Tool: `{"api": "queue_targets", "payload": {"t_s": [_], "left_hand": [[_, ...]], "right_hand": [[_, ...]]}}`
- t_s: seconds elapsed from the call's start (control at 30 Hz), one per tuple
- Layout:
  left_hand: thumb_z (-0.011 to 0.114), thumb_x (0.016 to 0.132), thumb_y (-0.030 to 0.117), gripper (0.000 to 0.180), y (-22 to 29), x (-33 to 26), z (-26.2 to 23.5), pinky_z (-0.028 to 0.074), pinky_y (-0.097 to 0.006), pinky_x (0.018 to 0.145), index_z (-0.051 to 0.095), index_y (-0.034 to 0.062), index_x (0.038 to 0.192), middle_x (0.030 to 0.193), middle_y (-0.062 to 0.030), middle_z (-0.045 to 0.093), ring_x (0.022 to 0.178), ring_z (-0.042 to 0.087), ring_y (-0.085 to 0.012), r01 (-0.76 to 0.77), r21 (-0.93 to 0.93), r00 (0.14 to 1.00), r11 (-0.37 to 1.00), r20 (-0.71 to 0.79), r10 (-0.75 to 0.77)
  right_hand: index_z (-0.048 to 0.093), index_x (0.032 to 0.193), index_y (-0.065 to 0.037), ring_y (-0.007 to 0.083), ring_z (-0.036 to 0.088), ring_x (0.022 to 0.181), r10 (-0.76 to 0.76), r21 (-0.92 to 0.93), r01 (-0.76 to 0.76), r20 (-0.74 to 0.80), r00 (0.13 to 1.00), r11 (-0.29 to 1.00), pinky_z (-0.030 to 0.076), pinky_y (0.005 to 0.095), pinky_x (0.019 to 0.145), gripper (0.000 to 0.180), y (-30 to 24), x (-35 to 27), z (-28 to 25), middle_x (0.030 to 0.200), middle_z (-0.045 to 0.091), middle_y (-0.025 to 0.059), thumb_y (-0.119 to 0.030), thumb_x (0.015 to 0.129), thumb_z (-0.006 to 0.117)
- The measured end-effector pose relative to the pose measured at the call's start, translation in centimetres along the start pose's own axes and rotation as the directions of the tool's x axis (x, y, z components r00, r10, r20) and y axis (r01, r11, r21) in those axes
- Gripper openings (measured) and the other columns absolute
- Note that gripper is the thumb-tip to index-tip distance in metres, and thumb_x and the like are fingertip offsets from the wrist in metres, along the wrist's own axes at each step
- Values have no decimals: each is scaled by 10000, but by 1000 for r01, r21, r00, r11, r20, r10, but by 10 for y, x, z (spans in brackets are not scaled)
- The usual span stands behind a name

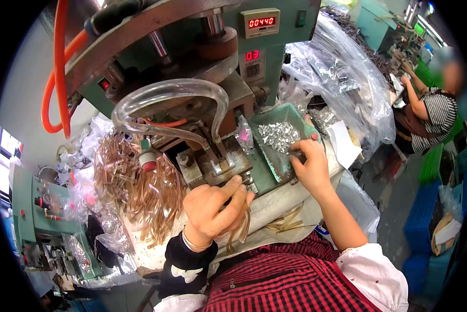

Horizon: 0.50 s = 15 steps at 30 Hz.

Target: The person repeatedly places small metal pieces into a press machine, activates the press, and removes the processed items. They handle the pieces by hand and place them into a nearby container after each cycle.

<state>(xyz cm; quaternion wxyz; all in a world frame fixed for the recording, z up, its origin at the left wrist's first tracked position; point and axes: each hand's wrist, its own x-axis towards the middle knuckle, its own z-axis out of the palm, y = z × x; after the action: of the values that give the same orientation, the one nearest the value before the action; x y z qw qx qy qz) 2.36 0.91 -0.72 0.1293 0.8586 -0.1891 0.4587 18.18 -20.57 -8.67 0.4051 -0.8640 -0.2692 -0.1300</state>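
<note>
Left hand (215, 208) pinches amber tube strips (242, 229); right hand (309, 166) seemingly pinches metal bits in green tray (264, 166).

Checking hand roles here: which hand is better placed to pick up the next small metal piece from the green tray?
Right. The right hand already rests in the green tray beside the metal pieces; the left hand grips amber tubes.

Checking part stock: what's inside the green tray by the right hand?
The green tray holds a heap of small shiny metal pieces. The right hand reaches into its near end, covering whatever lies under the fingers.
</note>
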Motion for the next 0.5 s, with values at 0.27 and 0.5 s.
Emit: {"api": "queue_targets", "payload": {"t_s": [0.27,0.5], "left_hand": [[821,743,61,321,31,-43,-20,457,-259,532,761,74,1058,1143,-134,752,597,584,-137,201,-58,979,978,-30,-203],[667,938,40,161,-6,-88,-120,517,-367,862,710,-7,1086,1053,-142,699,975,651,-256,662,327,748,675,-232,-622]], "right_hand": [[643,843,-46,346,587,975,-122,-230,106,-55,991,967,471,466,814,109,-8,-2,21,952,630,120,-54,782,733],[684,820,-74,291,615,966,-83,-442,87,28,996,893,555,428,719,71,8,2,25,899,636,101,-70,760,646]]}}
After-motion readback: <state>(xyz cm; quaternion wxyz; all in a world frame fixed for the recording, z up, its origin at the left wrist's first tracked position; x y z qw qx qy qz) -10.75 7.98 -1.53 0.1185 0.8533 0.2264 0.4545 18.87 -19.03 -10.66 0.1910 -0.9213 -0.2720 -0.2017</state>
